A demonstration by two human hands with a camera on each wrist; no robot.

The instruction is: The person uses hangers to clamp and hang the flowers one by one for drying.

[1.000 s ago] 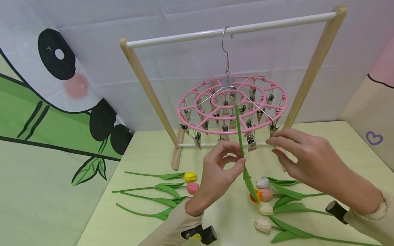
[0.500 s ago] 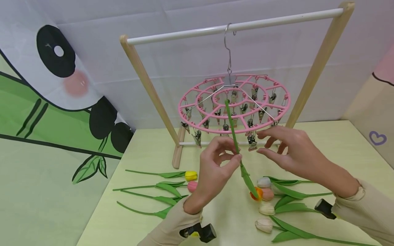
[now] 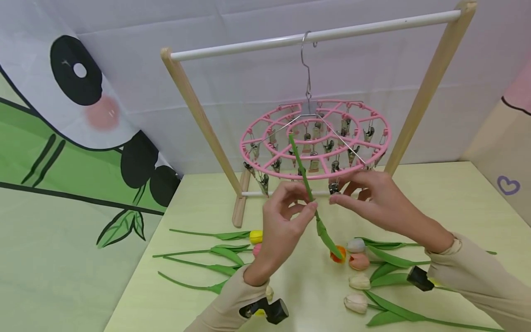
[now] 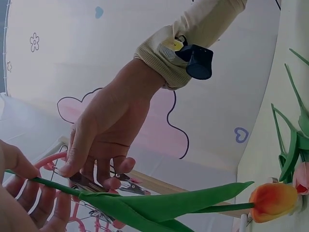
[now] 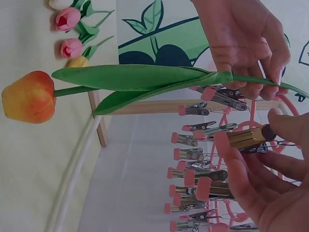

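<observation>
The step in hand seems to be bringing an orange tulip [image 3: 323, 234] and a clip together. The left hand [image 3: 284, 230] pinches the tulip's green stem between thumb and fingertips; the bloom hangs below that hand, tilted to its right, and the free end of the stem rises above it, in front of the pink clip hanger [image 3: 286, 175]. The right hand [image 3: 371, 197] has its thumb and curled fingers about a metal clip [image 5: 247, 138] with pink tips, under the near rim of the hanger; how hard they press cannot be told, and the stem is not yet in this clip.

The next move likely calls for squeezing the clip's handles so its mouth parts, then guiding the stem in from the left hand's side without twisting the hanger.

The left forearm comes up from below, the hand raised at the wrist. The right forearm slants in from the lower right, index finger above the thumb. Both hands are near each other but apart.

A yellow tulip [image 3: 256, 237] lies just left of the left wrist; a peach tulip [image 3: 359, 262] and a cream tulip [image 3: 355, 303] lie below the right hand.
</observation>
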